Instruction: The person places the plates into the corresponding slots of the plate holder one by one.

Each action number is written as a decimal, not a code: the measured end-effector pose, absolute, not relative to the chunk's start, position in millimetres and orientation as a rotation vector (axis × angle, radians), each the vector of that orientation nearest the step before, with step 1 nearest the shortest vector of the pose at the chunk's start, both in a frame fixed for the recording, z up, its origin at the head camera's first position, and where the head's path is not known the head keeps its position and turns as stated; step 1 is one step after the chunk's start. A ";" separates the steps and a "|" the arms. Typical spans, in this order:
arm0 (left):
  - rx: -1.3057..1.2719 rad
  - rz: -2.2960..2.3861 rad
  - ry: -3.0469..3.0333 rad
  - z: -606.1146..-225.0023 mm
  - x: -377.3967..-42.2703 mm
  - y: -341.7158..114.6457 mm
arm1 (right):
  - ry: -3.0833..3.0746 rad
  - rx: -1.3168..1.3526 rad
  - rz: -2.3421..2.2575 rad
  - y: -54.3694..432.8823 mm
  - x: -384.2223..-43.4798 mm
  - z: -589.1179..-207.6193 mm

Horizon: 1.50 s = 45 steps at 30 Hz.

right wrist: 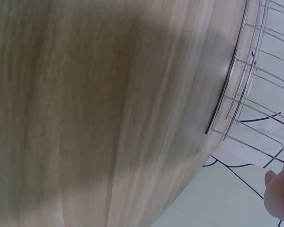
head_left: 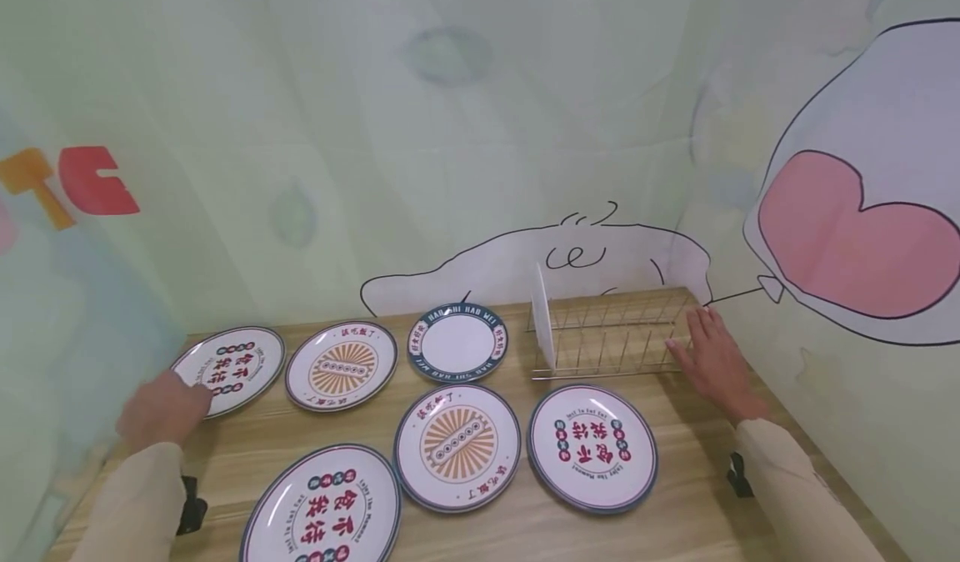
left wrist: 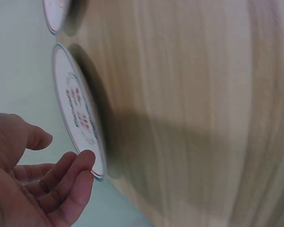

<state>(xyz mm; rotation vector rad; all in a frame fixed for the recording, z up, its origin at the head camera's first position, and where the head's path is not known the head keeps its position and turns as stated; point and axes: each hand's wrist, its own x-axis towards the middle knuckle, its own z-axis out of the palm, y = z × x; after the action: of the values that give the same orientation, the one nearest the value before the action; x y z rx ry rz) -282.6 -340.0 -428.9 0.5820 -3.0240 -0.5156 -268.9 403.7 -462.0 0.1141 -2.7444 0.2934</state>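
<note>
Fingers [left wrist: 78,196] of the left hand [head_left: 165,412] curve loosely, thumb apart, beside the leftmost printed plate [head_left: 243,362]; contact is unclear. The right hand [head_left: 716,366] is at the right end of a wire dish rack [head_left: 600,373], its grip impossible to tell. An upright plate [head_left: 542,316] stands at the rack's left; five more plates [head_left: 457,454] lie on the worktop [head_left: 480,537].

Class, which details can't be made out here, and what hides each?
Front-left plate: lower rim, cut off by the head view's bottom edge.
Upright plate in the rack: its face, turned nearly edge-on in the head view.
Left hand: blurred in the head view, hiding part of the far-left plate.
Right hand: mostly cut off by the right wrist view's right edge.
</note>
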 end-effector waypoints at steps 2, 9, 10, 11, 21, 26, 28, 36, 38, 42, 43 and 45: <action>0.618 -0.509 -3.033 -434.7 -281.5 -345.4 | -2.742 0.123 0.301 404.0 -268.4 -462.4; 0.733 -0.446 -3.073 -450.2 -284.5 -354.9 | -2.756 0.120 0.322 405.3 -267.9 -463.1; 0.739 -0.439 -3.077 -451.6 -284.7 -355.4 | -2.754 0.118 0.322 405.5 -267.8 -463.6; 0.743 -0.430 -3.079 -452.7 -285.2 -356.0 | -2.752 0.118 0.319 405.4 -267.7 -464.1; 0.822 -0.442 -3.096 -459.8 -286.4 -346.8 | -2.750 0.119 0.347 404.1 -264.5 -464.4; 0.856 -0.472 -3.085 -462.5 -287.4 -339.5 | -2.748 0.117 0.342 404.9 -265.1 -464.1; 0.858 -0.488 -3.084 -464.9 -288.4 -338.5 | -2.744 0.121 0.345 405.0 -266.0 -464.0; 0.865 -0.545 -3.067 -475.7 -291.1 -338.1 | -2.749 0.107 0.344 404.9 -265.9 -463.9; 0.893 -0.557 -3.061 -476.8 -290.7 -337.3 | -2.750 0.105 0.330 405.1 -265.6 -463.5; 0.951 -0.617 -3.043 -476.7 -291.2 -335.0 | -2.755 0.104 0.318 405.2 -265.2 -462.8; 0.964 -0.635 -3.033 -476.5 -291.5 -334.2 | -2.754 0.105 0.314 405.2 -265.3 -462.7; 0.990 -0.682 -3.006 -476.9 -292.1 -332.0 | -2.752 0.106 0.316 405.2 -264.9 -462.7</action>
<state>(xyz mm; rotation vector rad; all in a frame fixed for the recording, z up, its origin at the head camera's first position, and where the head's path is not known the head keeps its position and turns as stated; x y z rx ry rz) -292.1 -332.0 -476.9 0.9897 -3.0060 -0.6815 -264.9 405.2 -462.7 0.1064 -2.7517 0.3161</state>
